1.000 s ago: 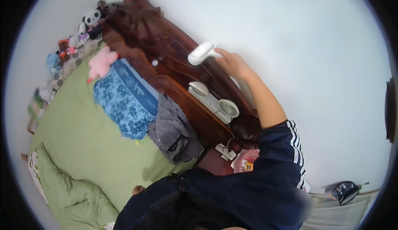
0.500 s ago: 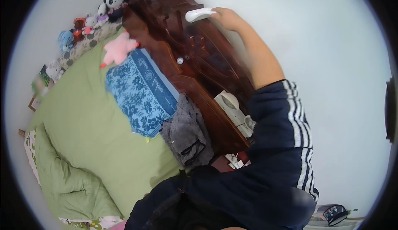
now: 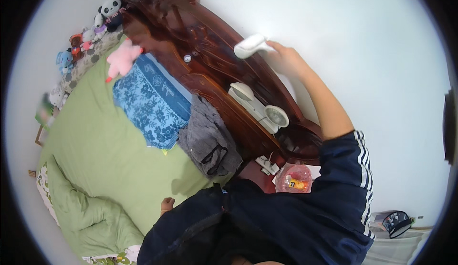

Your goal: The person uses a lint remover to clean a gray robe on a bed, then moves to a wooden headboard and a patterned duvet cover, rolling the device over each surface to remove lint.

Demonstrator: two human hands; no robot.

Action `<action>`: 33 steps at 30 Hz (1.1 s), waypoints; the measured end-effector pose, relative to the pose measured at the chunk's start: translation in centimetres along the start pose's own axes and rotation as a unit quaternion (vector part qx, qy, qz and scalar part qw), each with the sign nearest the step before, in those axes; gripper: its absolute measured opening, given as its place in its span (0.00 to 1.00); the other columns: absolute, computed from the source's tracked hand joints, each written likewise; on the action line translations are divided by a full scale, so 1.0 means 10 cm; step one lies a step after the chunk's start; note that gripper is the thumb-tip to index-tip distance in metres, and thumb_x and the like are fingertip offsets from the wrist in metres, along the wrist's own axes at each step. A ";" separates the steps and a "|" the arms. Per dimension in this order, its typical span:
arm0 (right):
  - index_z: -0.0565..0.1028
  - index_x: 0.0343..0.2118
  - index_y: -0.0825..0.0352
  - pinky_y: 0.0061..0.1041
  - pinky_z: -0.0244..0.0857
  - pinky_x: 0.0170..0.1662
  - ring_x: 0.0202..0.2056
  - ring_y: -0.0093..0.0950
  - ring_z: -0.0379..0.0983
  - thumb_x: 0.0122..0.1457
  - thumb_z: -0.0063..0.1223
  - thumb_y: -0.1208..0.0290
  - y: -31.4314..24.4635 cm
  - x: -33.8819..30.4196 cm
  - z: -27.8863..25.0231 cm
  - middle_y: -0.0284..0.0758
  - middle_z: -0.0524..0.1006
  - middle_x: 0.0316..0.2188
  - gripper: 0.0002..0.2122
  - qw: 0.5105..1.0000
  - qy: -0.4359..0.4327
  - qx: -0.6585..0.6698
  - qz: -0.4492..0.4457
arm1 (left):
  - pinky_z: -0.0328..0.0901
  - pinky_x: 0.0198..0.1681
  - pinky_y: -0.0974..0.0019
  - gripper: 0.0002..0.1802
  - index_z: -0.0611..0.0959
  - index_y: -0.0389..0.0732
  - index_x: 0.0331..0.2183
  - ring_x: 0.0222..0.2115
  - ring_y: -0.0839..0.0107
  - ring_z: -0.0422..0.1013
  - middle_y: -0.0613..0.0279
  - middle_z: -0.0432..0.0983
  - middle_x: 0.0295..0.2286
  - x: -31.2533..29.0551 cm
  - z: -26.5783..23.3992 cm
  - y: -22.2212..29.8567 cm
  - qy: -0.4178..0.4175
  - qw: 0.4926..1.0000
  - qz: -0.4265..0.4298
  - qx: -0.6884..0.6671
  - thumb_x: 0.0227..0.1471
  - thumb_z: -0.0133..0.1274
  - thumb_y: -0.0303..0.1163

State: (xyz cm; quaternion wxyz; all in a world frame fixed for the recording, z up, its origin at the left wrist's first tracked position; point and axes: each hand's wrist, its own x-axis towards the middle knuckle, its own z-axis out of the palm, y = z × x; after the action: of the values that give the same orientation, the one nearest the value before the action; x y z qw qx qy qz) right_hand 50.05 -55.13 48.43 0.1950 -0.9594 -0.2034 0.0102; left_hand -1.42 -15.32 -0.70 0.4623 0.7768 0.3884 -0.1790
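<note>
The right hand (image 3: 286,59) grips a white cloth (image 3: 250,46) against the far top of the dark wooden headboard (image 3: 214,79); the nearer stretch looks not yet wiped. The left hand (image 3: 167,204) rests loosely on the green bed (image 3: 95,150).

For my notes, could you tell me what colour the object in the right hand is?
White: the handheld object in the right hand, shown in the head view.

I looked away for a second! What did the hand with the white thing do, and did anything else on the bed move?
The right hand kept its grip on the white handheld device throughout and carried it up along the dark wooden headboard, away from the white lamp; it now sits slightly lower again. Nothing was let go. The lamp, blue pillow, grey garment and plush toys stayed put.
</note>
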 end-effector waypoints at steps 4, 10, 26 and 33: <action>0.64 0.50 0.61 0.37 0.62 0.38 0.34 0.45 0.70 0.56 0.41 0.62 0.29 -0.77 0.03 0.50 0.73 0.28 0.19 0.998 0.009 -0.021 0.055 | 0.64 0.40 0.63 0.20 0.77 0.33 0.36 0.35 0.62 0.72 0.51 0.76 0.31 -0.18 0.19 0.38 -0.044 0.999 0.008 -0.025 0.43 0.53 0.38; 0.64 0.50 0.61 0.37 0.63 0.36 0.32 0.45 0.69 0.56 0.42 0.63 0.76 -1.59 0.03 0.48 0.73 0.28 0.18 0.999 0.042 -0.024 0.002 | 0.65 0.38 0.66 0.19 0.77 0.35 0.35 0.32 0.66 0.72 0.54 0.76 0.29 -0.33 0.55 0.50 -0.084 0.996 0.034 0.027 0.43 0.53 0.39; 0.70 0.44 0.63 0.35 0.63 0.41 0.36 0.41 0.70 0.55 0.43 0.62 1.01 -2.74 -1.00 0.43 0.75 0.33 0.16 0.983 -0.087 -0.155 0.055 | 0.65 0.35 0.68 0.17 0.77 0.36 0.35 0.30 0.69 0.71 0.57 0.75 0.28 -0.43 0.70 0.64 -0.122 0.984 0.055 0.118 0.44 0.53 0.38; 0.73 0.32 0.63 0.36 0.65 0.34 0.29 0.37 0.73 0.54 0.42 0.60 1.04 -2.23 -0.33 0.39 0.75 0.24 0.12 0.985 -0.060 -0.163 0.012 | 0.65 0.35 0.68 0.17 0.76 0.36 0.35 0.30 0.69 0.71 0.57 0.75 0.28 -0.28 0.83 0.90 -0.150 0.976 0.085 0.130 0.44 0.53 0.38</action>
State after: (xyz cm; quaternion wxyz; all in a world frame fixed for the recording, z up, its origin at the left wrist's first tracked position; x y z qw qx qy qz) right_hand 33.97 -73.91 46.25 0.0234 -0.9783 -0.2027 0.0371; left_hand 4.37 -26.09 2.07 0.4234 0.8249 0.2209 -0.3025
